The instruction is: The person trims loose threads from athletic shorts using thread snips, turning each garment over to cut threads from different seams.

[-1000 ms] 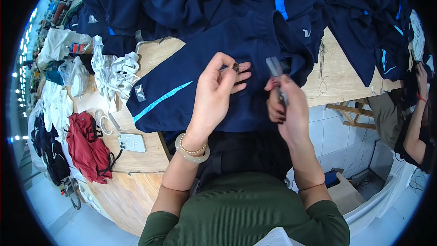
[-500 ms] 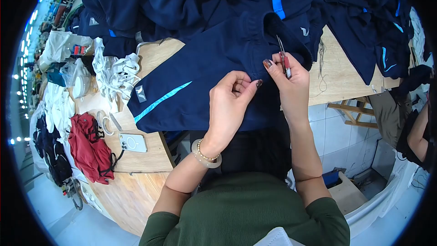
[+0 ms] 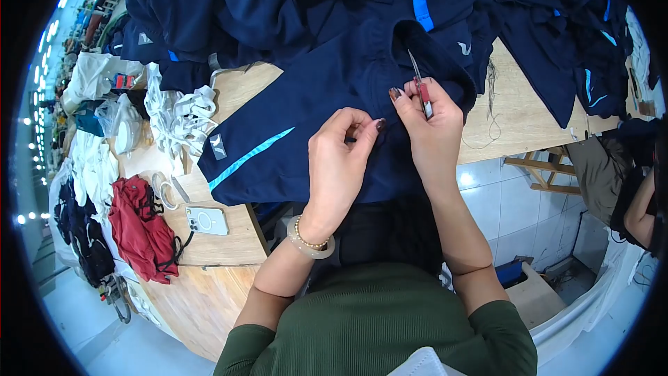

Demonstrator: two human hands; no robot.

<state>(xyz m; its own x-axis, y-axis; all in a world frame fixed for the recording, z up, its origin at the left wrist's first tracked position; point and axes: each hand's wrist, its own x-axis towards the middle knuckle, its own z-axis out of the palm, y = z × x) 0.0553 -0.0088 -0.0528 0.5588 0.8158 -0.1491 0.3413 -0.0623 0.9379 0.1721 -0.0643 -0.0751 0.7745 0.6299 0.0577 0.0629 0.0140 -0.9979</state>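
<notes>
Right hand [image 3: 435,122] — curled round snips [image 3: 422,90], blades [image 3: 415,66] pointing beyond it | Left hand [image 3: 337,157] — thumb and finger pressed together, any contents indiscernible | Trousers [image 3: 306,101]: beneath both hands | Risk: nicked trousers, should nearby blades slip | Beyond hands: garment pile [image 3: 299,0], crowding reach | Phone [image 3: 207,221]: left of left hand

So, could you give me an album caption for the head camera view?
Left hand over a navy garment, right hand holding snips, phone on the wooden table.

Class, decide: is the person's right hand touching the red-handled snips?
Touching: the head view shows the red-handled snips held in the right hand, blades projecting beyond it.
</notes>
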